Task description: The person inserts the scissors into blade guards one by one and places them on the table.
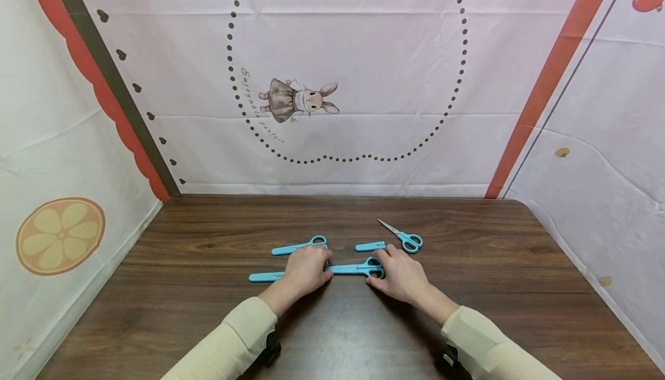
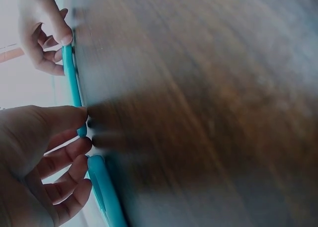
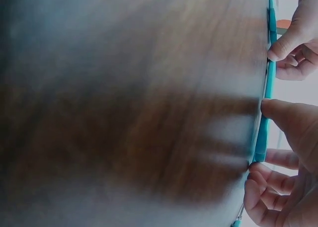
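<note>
Between the two hands, a pair of scissors [image 1: 353, 269] with light blue handles lies low at the table, its blades inside a light blue sheath. The left hand [image 1: 306, 268] pinches the sheath's tip with thumb and fingers. At the other end, the right hand [image 1: 404, 276] holds the handle loops between thumb and fingers. A separate blue sheath [image 1: 265, 277] extends to the left of the left hand; in the left wrist view this sheath [image 2: 105, 192] lies by the lower fingers. The wrist views show the held scissors [image 3: 262, 135] edge-on.
Behind the left hand lies another sheathed pair of scissors [image 1: 291, 249]. A short blue sheath [image 1: 369, 246] and bare-bladed scissors [image 1: 402, 236] lie behind the right hand. The brown wooden table [image 1: 467, 241] meets a printed cloth backdrop [image 1: 363, 79] at its far edge.
</note>
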A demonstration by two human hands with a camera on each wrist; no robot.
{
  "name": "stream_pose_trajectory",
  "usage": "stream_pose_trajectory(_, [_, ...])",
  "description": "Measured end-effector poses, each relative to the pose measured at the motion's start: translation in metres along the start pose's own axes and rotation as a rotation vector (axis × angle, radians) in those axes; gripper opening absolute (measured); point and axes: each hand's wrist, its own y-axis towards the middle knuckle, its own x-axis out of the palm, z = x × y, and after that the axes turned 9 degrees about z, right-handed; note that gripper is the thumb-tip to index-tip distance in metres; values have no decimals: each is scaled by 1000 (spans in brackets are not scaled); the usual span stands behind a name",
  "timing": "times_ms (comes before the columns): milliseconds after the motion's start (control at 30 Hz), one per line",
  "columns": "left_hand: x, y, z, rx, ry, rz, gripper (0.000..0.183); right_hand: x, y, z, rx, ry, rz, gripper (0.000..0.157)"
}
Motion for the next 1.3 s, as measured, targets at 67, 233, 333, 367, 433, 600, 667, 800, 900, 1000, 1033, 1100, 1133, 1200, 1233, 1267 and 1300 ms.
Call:
stream_pose_trajectory(67, [0,0,0,-6,-5,-2,8,0,0,0,5,9,-1,46])
stream_pose_trajectory(233, [1,1,-1,-17,-19,-9,8,0,1,0,19,35,-4,46])
stream_pose_trajectory(333, [2,1,-1,-20,-22,-14,9,0,1,-1,29,50,-6,47])
stream_pose_trajectory(367, [2,1,-1,-22,-22,-16,9,0,1,-1,32,55,-7,47])
stream_pose_trajectory(433, [1,1,-1,-25,-23,-22,9,0,1,-1,37,65,-7,47])
stream_pose_trajectory(600, [1,1,-1,-29,-37,-37,8,1,1,-1,47,77,-8,47])
stream_pose_trajectory(667, [1,1,-1,-28,-45,-44,7,1,0,-1,51,81,-8,47])
stream_pose_trajectory(800, [1,1,-1,-26,-52,-56,5,2,0,0,60,87,-16,48])
stream_pose_trajectory(900, [1,1,-1,-24,-50,-56,5,3,1,0,66,85,-26,47])
stream_pose_trajectory(1000, [1,1,-1,-20,-50,-52,5,2,1,-1,69,83,-33,47])
stream_pose_trajectory(1033, [1,1,-1,-19,-51,-49,5,2,1,-1,70,81,-35,48])
stream_pose_trajectory(1100, [1,1,-1,-18,-53,-45,5,1,1,-1,69,78,-39,48])
stream_pose_trajectory(1133, [1,1,-1,-18,-55,-43,5,1,1,-1,68,78,-41,48])
stream_pose_trajectory(1200, [1,1,-1,-20,-56,-40,5,1,1,-1,69,77,-45,49])
stream_pose_trajectory(1233, [1,1,-1,-21,-56,-40,5,0,2,-2,69,77,-49,49])
stream_pose_trajectory(1267, [1,1,-2,-23,-56,-41,5,0,2,-2,70,78,-51,49])
stream_pose_trajectory(1300, [1,1,-2,-24,-54,-43,5,0,2,-2,71,77,-55,49])
